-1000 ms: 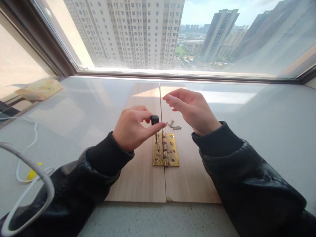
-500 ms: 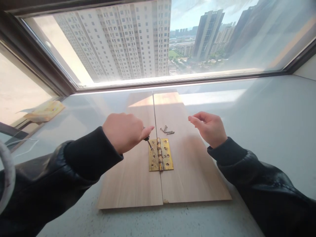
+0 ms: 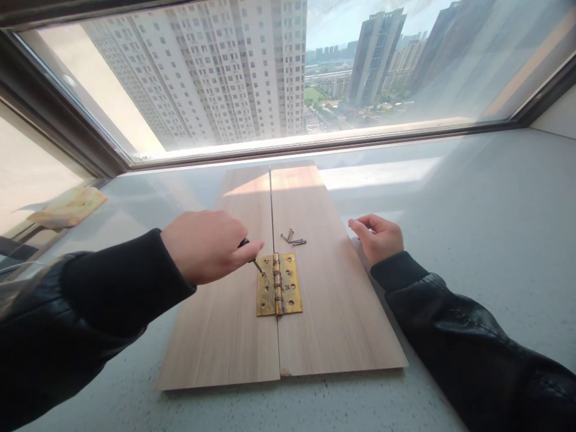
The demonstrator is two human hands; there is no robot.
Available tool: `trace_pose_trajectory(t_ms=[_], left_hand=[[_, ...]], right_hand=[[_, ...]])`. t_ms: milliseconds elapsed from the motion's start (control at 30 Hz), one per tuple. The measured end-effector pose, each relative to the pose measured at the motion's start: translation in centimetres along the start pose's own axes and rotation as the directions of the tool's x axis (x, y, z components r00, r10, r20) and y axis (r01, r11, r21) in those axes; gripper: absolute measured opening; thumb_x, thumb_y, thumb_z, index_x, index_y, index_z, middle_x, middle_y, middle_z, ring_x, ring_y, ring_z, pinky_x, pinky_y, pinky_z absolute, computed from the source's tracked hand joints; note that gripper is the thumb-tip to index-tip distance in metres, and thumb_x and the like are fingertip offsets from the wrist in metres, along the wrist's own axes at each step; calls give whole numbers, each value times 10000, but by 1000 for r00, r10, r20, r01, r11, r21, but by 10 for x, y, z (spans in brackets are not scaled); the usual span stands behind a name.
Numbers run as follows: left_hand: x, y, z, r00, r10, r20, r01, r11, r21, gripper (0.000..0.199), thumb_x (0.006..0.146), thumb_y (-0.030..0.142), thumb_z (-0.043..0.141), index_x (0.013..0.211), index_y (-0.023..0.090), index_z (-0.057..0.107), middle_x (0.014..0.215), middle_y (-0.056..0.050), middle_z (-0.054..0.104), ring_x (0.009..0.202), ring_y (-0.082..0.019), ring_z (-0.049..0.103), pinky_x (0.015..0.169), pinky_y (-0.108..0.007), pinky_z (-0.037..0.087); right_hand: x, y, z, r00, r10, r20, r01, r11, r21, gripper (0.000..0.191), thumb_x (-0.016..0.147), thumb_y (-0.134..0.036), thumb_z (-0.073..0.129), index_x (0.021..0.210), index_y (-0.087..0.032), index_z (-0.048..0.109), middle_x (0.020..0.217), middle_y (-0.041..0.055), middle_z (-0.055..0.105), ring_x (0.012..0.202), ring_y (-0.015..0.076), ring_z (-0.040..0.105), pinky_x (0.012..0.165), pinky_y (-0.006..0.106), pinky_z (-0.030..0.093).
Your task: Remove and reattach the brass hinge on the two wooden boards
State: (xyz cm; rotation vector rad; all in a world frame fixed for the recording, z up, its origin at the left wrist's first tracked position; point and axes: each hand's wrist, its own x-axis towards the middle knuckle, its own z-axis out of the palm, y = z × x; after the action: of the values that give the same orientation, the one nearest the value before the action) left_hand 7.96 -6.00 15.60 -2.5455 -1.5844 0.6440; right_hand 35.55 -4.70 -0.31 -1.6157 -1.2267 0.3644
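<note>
My left hand (image 3: 207,246) is wrapped round a screwdriver (image 3: 257,265), whose tip touches a hole in the left leaf of a brass hinge (image 3: 278,283). The hinge lies across the seam between a left wooden board (image 3: 225,336) and a right wooden board (image 3: 337,324). Several loose screws (image 3: 297,242) rest on the right board, above the hinge. My right hand (image 3: 380,239) hovers near that board's right edge, fingers curled with the thumb and fingertips together; whether something small is between them cannot be made out.
The boards lie on a pale speckled sill (image 3: 472,240). Behind them stands a window with a dark frame (image 3: 315,144). A yellowish packet (image 3: 74,207) sits at the far left by the side window.
The view has shifted, so the boards and hinge appear slightly further left. My left hand has turned a little on the screwdriver. My right hand is slightly lower beside the board, still curled.
</note>
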Motion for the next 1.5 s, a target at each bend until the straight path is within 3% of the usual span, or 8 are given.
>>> trace_pose_trajectory(t_ms=[200,433,533,667,867,1000,1300,1500], left_hand=[[5,0,8,991,132,-7,-132,991,-12,533,946,501,274,551,187,443,512,-25,470,461,-137,343,486,-285,246],[6,-5,4,954,299,-8,-299,954,13,390,947,422,388,677,177,526,589,-33,565,519,-151,463,498,-269,282],[3,-4,1,969,245,27,-243,969,-38,458,920,495,390,600,189,503,553,-38,560,486,-148,446,478,-275,292],[1,2,5,1000,28,6,-27,998,-61,604,896,606,296,469,201,434,499,-64,544,419,-155,382,423,-292,243],[6,-2,12,967,252,36,-250,967,-56,530,932,502,347,525,186,471,490,-30,511,423,-128,336,458,-283,267],[6,-8,8,949,304,78,-303,953,-28,448,925,461,426,584,178,490,532,-21,522,464,-125,355,477,-269,268],[1,6,9,998,34,-54,-37,998,-47,583,914,549,263,488,190,432,492,-41,474,432,-131,319,464,-285,221],[9,4,9,947,319,-31,-316,945,82,481,938,399,353,537,174,496,512,-24,483,453,-121,319,480,-287,231]], right_hand=[[0,0,0,1000,30,6,-30,999,24,282,710,-437,624,595,-180,641,509,-16,547,493,138,479,520,293,372],[0,0,0,999,45,3,-45,998,38,270,697,-434,632,591,-185,639,513,-12,563,490,145,489,513,294,375],[1,0,1,999,51,-3,-51,998,44,269,700,-430,626,593,-184,640,538,-2,583,497,148,502,507,293,378],[2,0,1,999,54,-1,-54,997,49,269,698,-429,630,593,-182,643,559,2,592,503,148,512,515,295,387],[2,1,2,998,55,-11,-55,997,50,270,699,-429,636,587,-183,635,555,0,589,497,147,513,518,296,390],[2,2,3,998,59,-12,-58,997,46,259,698,-423,646,589,-187,641,546,-2,586,501,150,520,525,296,400],[2,4,3,998,59,-13,-58,997,43,249,698,-427,646,598,-199,646,542,-1,588,499,157,522,505,291,411],[3,6,2,998,61,-23,-60,997,39,257,689,-438,650,592,-200,646,537,-4,582,499,156,523,501,290,408]])
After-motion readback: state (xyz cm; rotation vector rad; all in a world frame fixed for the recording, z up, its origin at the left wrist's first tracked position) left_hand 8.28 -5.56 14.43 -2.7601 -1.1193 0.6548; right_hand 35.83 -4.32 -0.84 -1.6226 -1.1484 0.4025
